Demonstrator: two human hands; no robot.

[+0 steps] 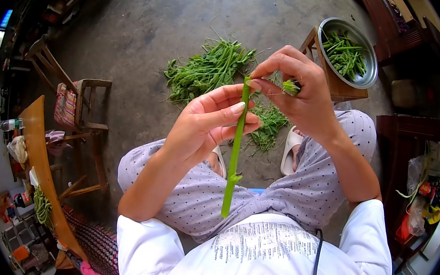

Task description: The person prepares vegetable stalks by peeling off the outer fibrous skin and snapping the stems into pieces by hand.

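A long green stalk (237,154) hangs at a slant in front of my chest, its lower end near my lap. My left hand (205,119) grips it below the top, with the thumb on one side and the fingers behind. At the stalk's upper tip, my right hand (303,89) pinches with thumb and forefinger. A small green tuft (291,87) with pale, frayed ends sticks out from the curled fingers of that same hand; the rest of it is hidden. Beyond my hands lies a heap of leafy green stems (205,70) on the floor.
Thin green scraps (266,125) lie between my feet. A metal basin (371,64) of cut green pieces (344,54) sits on a wooden stool (340,91) at right. A wooden chair (81,95) and a table edge (39,155) stand at left.
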